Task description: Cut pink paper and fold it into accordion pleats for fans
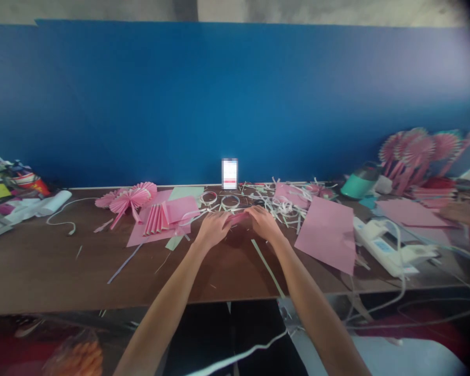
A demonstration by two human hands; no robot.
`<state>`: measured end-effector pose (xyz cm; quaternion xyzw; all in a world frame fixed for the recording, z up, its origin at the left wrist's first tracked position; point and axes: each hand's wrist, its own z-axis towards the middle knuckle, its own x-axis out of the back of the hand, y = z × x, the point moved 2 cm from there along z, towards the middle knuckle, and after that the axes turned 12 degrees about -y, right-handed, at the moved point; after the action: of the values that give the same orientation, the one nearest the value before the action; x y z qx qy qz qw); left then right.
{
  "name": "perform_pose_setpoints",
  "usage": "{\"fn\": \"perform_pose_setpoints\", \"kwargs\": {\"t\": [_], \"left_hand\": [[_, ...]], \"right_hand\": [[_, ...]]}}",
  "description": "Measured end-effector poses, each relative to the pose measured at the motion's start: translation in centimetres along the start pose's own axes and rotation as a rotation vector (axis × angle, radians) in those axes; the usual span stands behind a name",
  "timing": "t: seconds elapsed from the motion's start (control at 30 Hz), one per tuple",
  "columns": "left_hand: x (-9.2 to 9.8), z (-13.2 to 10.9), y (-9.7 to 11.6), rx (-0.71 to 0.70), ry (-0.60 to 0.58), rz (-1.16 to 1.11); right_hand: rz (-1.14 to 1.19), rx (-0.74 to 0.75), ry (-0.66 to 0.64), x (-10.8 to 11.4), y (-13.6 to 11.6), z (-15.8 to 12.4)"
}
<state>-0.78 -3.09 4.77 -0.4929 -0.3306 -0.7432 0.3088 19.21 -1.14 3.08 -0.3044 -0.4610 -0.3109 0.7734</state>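
Observation:
Between my two hands, over the middle of the brown table (pixel 227 271), is a small folded strip of pink paper (pixel 239 216). My left hand (pixel 214 227) has its fingers closed on the strip's left end, and my right hand (pixel 263 221) grips the right end. To the left, a pleated pink paper piece (pixel 155 219) rests on pink sheets beside finished-looking pink paper fans (pixel 127 201). A flat pink sheet (pixel 329 232) lies to the right of my right hand. Just behind my hands are rolls of tape (pixel 230 201).
White paper scraps (pixel 288 206) litter the table's back. A white power strip (pixel 382 248) with cables, a green container (pixel 358 183) and more pink fans (pixel 415 149) are at the right. A phone (pixel 230 174) leans on the blue wall. Another person's blurred hand (pixel 460 214) shows far right.

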Motion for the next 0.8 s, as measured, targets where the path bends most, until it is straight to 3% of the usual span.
{"fn": "perform_pose_setpoints", "kwargs": {"t": [0.27,0.57,0.8], "left_hand": [[-1.1,0.2,0.0,0.077,-0.118,0.118],[-0.8,0.3,-0.4,0.011,0.003,0.19],[-1.3,0.5,-0.5,0.056,-0.01,0.176]], "right_hand": [[0.001,0.122,0.014,-0.5,-2.2,0.6],[0.309,0.029,0.015,-1.0,-2.3,0.9],[0.447,0.02,0.055,-0.8,-2.9,1.1]]}}
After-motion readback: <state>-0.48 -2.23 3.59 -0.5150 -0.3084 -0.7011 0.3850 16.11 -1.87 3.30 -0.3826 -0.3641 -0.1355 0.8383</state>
